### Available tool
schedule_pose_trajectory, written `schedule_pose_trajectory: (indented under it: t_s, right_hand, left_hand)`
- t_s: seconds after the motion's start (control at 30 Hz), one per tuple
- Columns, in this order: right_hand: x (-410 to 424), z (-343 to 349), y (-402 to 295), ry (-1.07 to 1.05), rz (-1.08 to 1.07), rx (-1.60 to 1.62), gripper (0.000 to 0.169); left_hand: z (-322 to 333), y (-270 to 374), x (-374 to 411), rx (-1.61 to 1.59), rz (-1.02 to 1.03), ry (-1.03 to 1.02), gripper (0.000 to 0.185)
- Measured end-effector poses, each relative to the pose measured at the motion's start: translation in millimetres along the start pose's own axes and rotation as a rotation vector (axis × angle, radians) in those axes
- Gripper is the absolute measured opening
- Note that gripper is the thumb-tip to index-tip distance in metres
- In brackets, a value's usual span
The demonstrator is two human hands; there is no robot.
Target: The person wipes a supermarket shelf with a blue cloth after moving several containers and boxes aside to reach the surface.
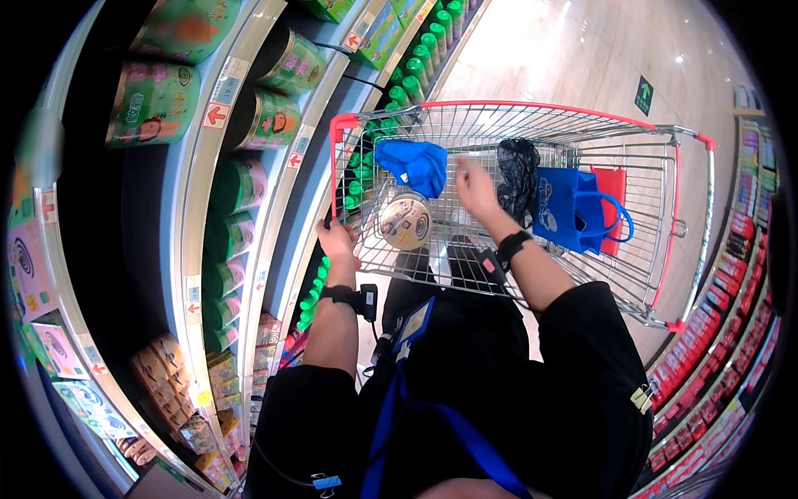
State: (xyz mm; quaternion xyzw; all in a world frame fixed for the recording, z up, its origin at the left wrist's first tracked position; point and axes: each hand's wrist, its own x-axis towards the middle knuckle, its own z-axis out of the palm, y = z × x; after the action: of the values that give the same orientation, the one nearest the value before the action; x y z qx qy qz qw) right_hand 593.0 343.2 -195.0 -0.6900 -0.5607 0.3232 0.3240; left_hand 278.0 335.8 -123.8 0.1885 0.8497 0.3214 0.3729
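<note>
A wire shopping cart [561, 107] with red plastic edging stands before me. My left hand [336, 240] grips its left end near the front corner. My right hand [479, 192] is over the basket with nothing in it, thumb and fingers slightly apart. To that hand's left are a bundled blue cloth or fabric bag [416, 167] and, nearer me, a round tin [405, 218] printed with a spiral coil. A crumpled black plastic bag [519, 174] lies to its right, beside a blue tote bag [561, 209] with looped handles.
Shelves at left hold green mosquito-coil tins [156, 103], pink-and-green tins [240, 234] and several green-capped spray cans [430, 47]. A price rail [224, 84] runs along a shelf edge. More shelves with red packages [692, 358] line the right. A green arrow sign [644, 95] marks the floor.
</note>
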Motion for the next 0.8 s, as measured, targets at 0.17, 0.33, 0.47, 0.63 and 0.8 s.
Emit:
schedule_pose_trajectory:
  t_s: [0.17, 0.33, 0.47, 0.63, 0.8]
  right_hand:
    - [101, -78, -55, 0.037, -0.145, -0.407, 0.052]
    - [133, -84, -16, -0.143, -0.046, -0.481, 0.051]
    - [142, -89, 11, -0.124, -0.121, -0.43, 0.057]
    - [166, -96, 32, -0.089, -0.095, -0.423, 0.057]
    - [193, -116, 50, -0.062, -0.052, -0.355, 0.06]
  left_hand:
    - [1, -17, 19, 0.219, -0.012, -0.122, 0.036]
    - [1, -12, 22, 0.302, 0.038, -0.151, 0.038]
    - [11, -12, 29, 0.431, 0.172, -0.13, 0.051]
    - [34, 1, 40, 0.375, 0.211, -0.19, 0.045]
    - [66, 21, 43, 0.266, 0.233, -0.313, 0.045]
